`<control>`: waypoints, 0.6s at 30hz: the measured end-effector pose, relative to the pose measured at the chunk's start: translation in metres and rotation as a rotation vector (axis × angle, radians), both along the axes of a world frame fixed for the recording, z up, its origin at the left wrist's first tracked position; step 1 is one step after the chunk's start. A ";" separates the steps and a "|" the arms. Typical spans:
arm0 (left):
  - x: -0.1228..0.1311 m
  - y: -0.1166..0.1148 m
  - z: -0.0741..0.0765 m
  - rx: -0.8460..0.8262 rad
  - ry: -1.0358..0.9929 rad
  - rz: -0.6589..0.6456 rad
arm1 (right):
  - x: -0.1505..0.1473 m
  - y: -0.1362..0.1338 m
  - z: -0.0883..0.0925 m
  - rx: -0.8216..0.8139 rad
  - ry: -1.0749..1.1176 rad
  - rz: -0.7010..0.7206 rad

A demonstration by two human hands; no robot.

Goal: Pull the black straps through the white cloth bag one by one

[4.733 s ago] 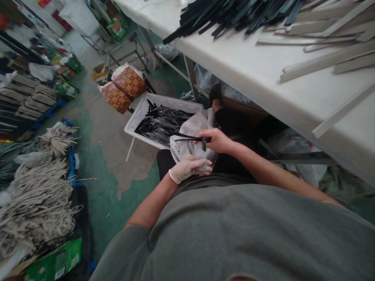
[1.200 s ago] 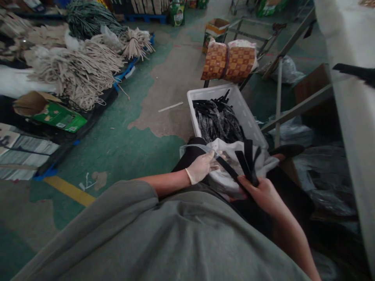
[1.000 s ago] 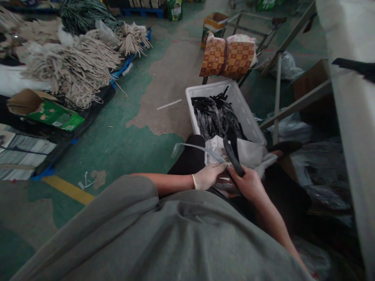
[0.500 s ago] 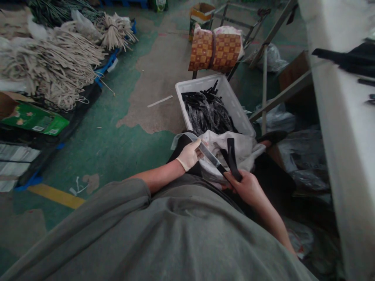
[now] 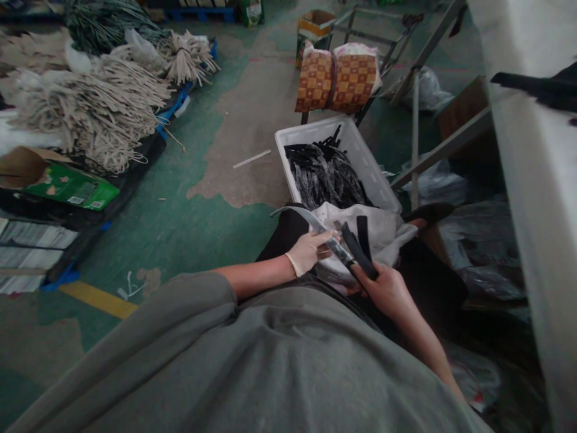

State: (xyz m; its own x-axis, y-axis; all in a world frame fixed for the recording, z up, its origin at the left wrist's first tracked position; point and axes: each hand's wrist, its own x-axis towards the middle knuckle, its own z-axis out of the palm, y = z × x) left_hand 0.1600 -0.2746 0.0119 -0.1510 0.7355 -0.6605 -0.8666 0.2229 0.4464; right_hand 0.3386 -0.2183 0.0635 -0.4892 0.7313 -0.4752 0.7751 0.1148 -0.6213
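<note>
My right hand (image 5: pixel 386 290), bare, is closed round the lower ends of a few black strips (image 5: pixel 358 248) that stick up over my lap. My left hand (image 5: pixel 310 252), in a pale glove, pinches a thin clear sleeve (image 5: pixel 301 216) that runs along one of those strips and arcs away to the left. Both hands sit just above a white plastic bag (image 5: pixel 383 230) on my lap. Beyond the bag, a white bin (image 5: pixel 288 137) on the floor holds several more black strips (image 5: pixel 327 177).
A white table (image 5: pixel 534 180) runs along the right edge with black strips (image 5: pixel 541 90) on it. A checkered bundle (image 5: pixel 343 81) rests on a metal frame past the bin. Piles of beige cord handles (image 5: pixel 94 108) and a green box (image 5: pixel 72 187) lie at the left.
My left hand has slid back toward my right hand along the strip. The clear sleeve now curves out further to the left. My right hand keeps its grip on the strips.
</note>
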 end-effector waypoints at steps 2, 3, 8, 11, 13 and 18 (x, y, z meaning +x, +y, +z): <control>0.012 -0.002 -0.002 0.034 -0.015 -0.077 | -0.012 0.000 0.002 -0.014 0.024 -0.052; 0.015 -0.002 -0.002 0.036 -0.023 -0.093 | -0.016 0.001 0.004 -0.045 0.058 -0.093; -0.003 0.006 -0.002 0.003 -0.084 -0.017 | 0.002 0.000 0.015 -0.282 0.451 -0.225; -0.019 0.007 0.000 -0.026 -0.153 0.003 | 0.025 -0.003 0.012 -0.291 0.668 -0.219; -0.023 0.007 0.002 -0.045 -0.179 0.003 | 0.032 -0.004 0.008 -0.237 0.666 -0.231; -0.014 0.005 0.001 -0.046 -0.161 -0.056 | 0.015 -0.001 0.002 0.131 0.556 -0.024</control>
State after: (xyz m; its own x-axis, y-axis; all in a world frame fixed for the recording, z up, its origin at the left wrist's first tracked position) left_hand 0.1462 -0.2696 0.0131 -0.0002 0.7083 -0.7059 -0.9117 0.2899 0.2911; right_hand 0.3539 -0.2195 0.0657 -0.6227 0.7805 -0.0555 0.3386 0.2049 -0.9183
